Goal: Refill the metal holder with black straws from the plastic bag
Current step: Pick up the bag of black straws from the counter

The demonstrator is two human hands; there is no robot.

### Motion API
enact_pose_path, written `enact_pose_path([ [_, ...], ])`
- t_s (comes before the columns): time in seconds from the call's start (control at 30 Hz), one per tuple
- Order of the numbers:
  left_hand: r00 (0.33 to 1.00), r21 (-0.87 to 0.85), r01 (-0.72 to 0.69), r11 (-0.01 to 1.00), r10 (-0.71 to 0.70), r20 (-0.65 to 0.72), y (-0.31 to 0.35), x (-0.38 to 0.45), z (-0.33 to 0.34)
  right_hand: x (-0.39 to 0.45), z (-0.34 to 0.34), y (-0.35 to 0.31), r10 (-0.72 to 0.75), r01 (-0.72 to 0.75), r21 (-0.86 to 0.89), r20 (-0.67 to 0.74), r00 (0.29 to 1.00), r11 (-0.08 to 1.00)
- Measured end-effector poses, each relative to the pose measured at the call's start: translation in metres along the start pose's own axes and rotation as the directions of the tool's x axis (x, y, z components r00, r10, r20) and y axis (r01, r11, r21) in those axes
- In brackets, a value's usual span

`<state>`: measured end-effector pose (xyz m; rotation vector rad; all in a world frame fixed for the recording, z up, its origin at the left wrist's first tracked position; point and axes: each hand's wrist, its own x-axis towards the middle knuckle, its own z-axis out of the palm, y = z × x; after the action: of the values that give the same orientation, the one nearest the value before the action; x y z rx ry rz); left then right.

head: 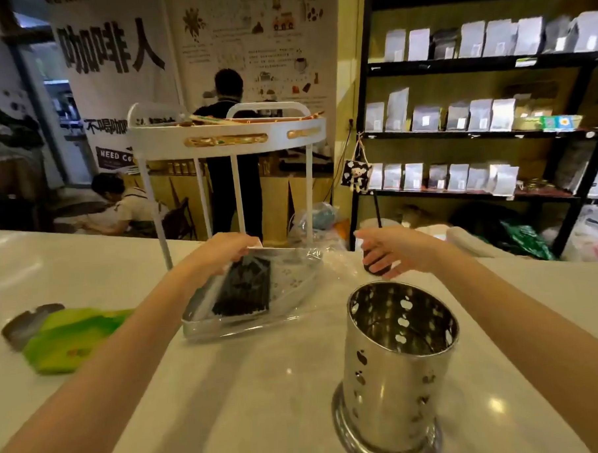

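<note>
Two hands: left (228, 250) grips straw bag (249, 293); sign (113, 156) reads "NEED CO".

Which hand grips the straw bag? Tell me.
The left hand, holding the far end of the plastic bag; the right hand is beside it.

The worktop (87, 269) is a pale, glossy surface carrying bright light reflections. A white two-tier rack (227, 135) with thin legs stands at its far edge. Behind it, a white wall banner (112, 53) bears large black characters, beside an illustrated poster (258, 39). On the right, a black shelving unit (475, 133) holds rows of pale pouches against a yellow-green wall. One person (232, 154) stands facing away; another (118, 203) sits bent forward.
</note>
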<state>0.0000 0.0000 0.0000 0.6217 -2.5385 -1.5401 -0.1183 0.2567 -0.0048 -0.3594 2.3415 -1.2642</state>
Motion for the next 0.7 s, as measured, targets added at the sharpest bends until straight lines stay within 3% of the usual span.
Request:
enact_pose_path([
  [0.07,0.999,0.041,0.004,0.999,-0.002,-0.049,-0.014,0.004,0.001,0.004,0.01,0.005,0.048,-0.047,-0.048,0.015,0.999,0.998],
  [0.13,0.993,0.016,0.091,0.996,-0.089,-0.083,-0.033,0.011,0.003,0.011,0.019,0.015,0.053,-0.052,-0.053,0.023,0.998,0.997],
  [0.23,0.971,-0.007,0.231,0.973,-0.231,-0.063,-0.048,0.016,0.005,0.023,0.028,0.025,0.036,-0.032,-0.063,0.068,0.997,0.998],
  [0.3,0.968,-0.07,0.249,0.966,-0.251,-0.02,-0.055,0.019,0.007,0.027,0.03,0.026,0.023,-0.013,-0.079,0.119,0.993,0.997],
  [0.43,0.949,-0.222,0.316,0.922,-0.311,0.06,-0.063,0.023,0.007,0.026,0.026,0.021,-0.013,-0.023,0.2,0.18,0.983,0.98],
  [0.7,0.94,-0.492,0.339,0.802,-0.273,0.203,-0.042,0.013,0.007,-0.002,0.004,-0.017,-0.162,0.117,0.368,0.093,0.982,0.922],
])
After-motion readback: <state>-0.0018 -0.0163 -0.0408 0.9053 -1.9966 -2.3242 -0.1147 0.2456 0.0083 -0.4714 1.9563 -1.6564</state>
